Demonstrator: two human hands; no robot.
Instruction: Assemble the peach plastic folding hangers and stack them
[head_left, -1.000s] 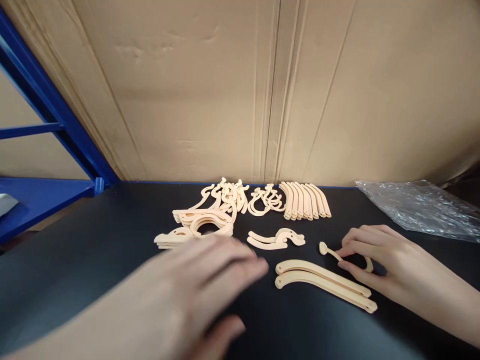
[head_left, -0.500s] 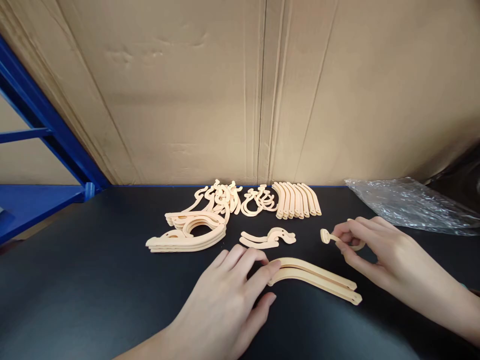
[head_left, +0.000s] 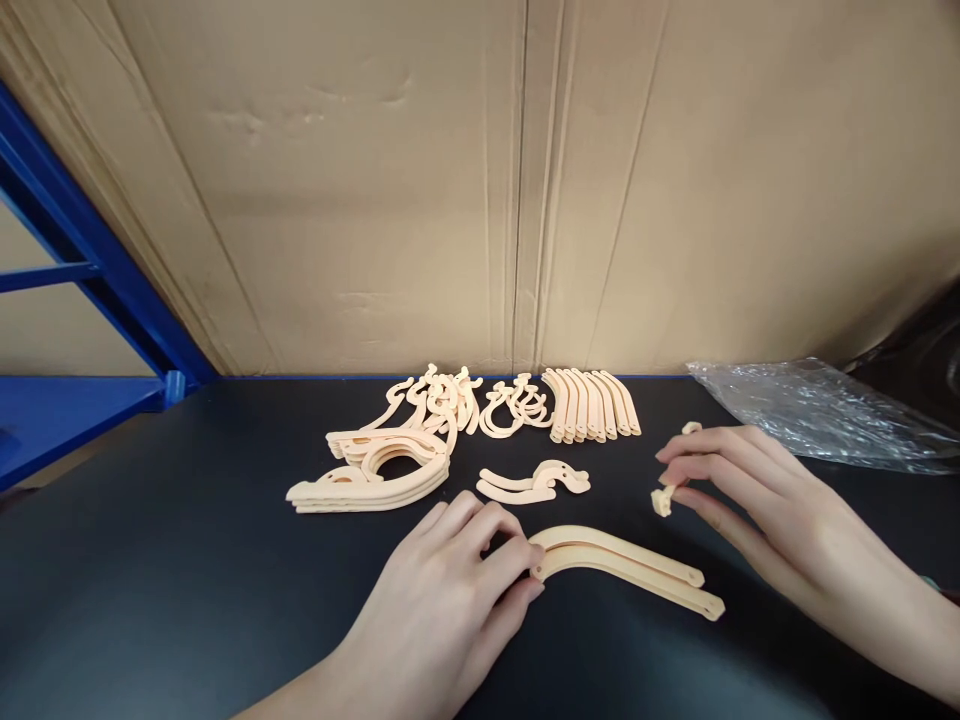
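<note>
Two plain strips (head_left: 622, 545), side by side, left hand (head_left: 446, 590) touching

Tabletop (head_left: 187, 570), beneath both hands. Two bars (head_left: 622, 560) lay side by side, reaching from the fingertips of the left hand (head_left: 457, 590) toward the right hand (head_left: 772, 500), which held a small hook (head_left: 661, 502). Just beyond the left hand: a stack (head_left: 375, 492) to its left, a loose cluster (head_left: 544, 476) to its right. Farther out, left to right: a large heap (head_left: 442, 400), a smaller heap (head_left: 517, 418), a row of bars (head_left: 592, 405). Beyond the right hand lay a bag (head_left: 817, 410); behind all stood cardboard (head_left: 375, 200).
</note>
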